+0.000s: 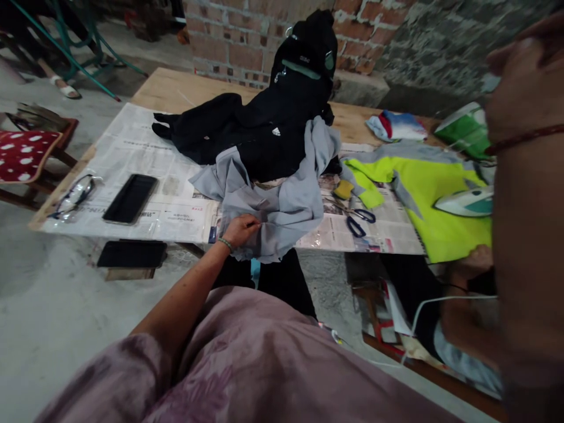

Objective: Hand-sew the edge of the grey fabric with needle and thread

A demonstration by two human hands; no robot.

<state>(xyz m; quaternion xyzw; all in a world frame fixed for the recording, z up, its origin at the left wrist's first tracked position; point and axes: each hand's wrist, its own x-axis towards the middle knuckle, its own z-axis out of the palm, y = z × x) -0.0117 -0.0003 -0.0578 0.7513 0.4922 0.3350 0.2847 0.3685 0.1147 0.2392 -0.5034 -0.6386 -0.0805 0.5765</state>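
My left hand (pixel 240 229) pinches the near edge of a crumpled grey garment (pixel 282 194) that hangs over the front of the table. Behind the grey garment lies a pile of black clothing (pixel 264 126). My right hand (pixel 524 64) is raised very close to the camera at the far right. It is blurred, with a thin red band at the wrist, and I cannot see whether it holds anything.
Newspaper (pixel 145 147) covers the wooden table (pixel 176 88). On it lie glasses (pixel 73 197), a flat black case (pixel 131 198), blue-handled scissors (pixel 359 220), a yellow sponge (pixel 343 189), a yellow hi-vis garment (pixel 423 194) and an iron (pixel 462 202). A red dotted cushion (pixel 22 155) is at the left.
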